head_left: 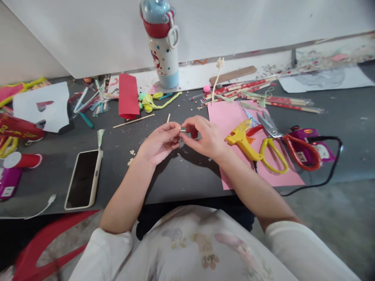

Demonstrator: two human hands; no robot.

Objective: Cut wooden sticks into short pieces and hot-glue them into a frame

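My left hand [161, 141] is closed in a pinch at the middle of the dark table, its fingertips on a short pale wooden stick [183, 130]. Facing it, my right hand [205, 137] has thumb and forefinger drawn together at the other end of the same small piece. Most of the stick is hidden by the fingers. Just beyond the hands lies another short stick piece [168, 118], and a longer thin stick [133, 121] rests to the left. Small pale bits [131, 161] are scattered beside my left wrist.
Pink paper [218, 117] at right carries a yellow glue gun [241, 142] and red-handled scissors [301, 150]; a black cable [328, 177] loops there. At left lie a phone [83, 179] and a red spool [27, 160]. A bottle [164, 58] and red paper [128, 95] stand behind.
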